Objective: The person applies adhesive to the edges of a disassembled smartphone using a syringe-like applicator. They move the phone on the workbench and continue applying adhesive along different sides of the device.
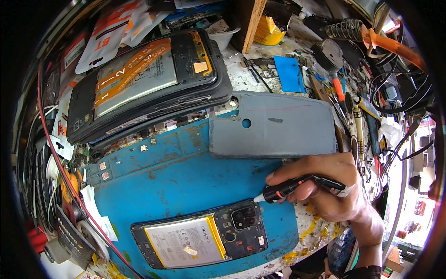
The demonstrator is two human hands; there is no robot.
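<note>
My right hand (327,193) is closed around a black glue tube (281,191) with orange marks and a white nozzle. The tube is tilted down to the left, its tip at the upper edge of an opened phone (251,242), near the camera block. Whether the tip touches the frame I cannot tell. Inside the phone, a silver battery (186,239) with yellow side strips lies exposed. A worn blue repair mat (181,190) lies under the phone. Beyond my hand rests a grey phone back cover (288,132) with a round hole. My left hand is out of view.
Stacked opened phones (139,76) lie at the back left. A red cable (58,160) runs down the left side. Tweezers and other slim tools crowd the right, near an orange-handled soldering iron (390,45). A blue flat piece (289,74) lies behind the cover.
</note>
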